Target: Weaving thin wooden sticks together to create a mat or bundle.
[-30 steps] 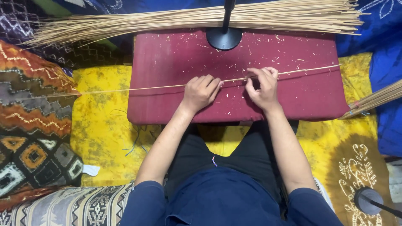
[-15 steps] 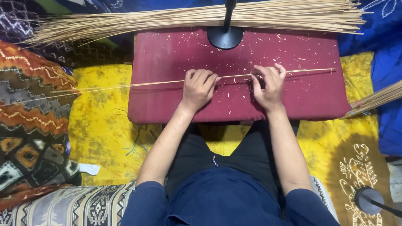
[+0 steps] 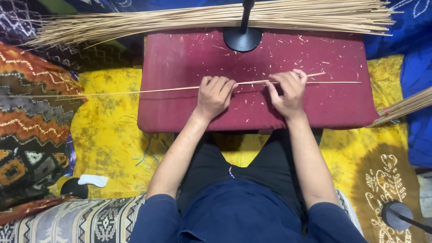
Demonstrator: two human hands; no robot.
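Note:
A long thin pale stick (image 3: pixel 148 90) lies across the dark red padded board (image 3: pixel 180 58), reaching far out to the left over the yellow cloth. My left hand (image 3: pixel 215 93) presses down on it with the fingers curled over it. My right hand (image 3: pixel 288 90) grips the stick a little to the right, where a second thin piece (image 3: pixel 344 82) branches off toward the board's right side. Small pale shavings are scattered on the board.
A big bundle of similar sticks (image 3: pixel 216 18) lies along the board's far edge, behind a black round stand base (image 3: pixel 242 39). Another bundle's end (image 3: pixel 402 108) pokes in at the right. Patterned cushions (image 3: pixel 31 130) sit at the left, and a second black stand (image 3: pixel 398 216) at lower right.
The stick has slid to the left under my hands. Its right end now splits into two thin pieces beyond my right hand.

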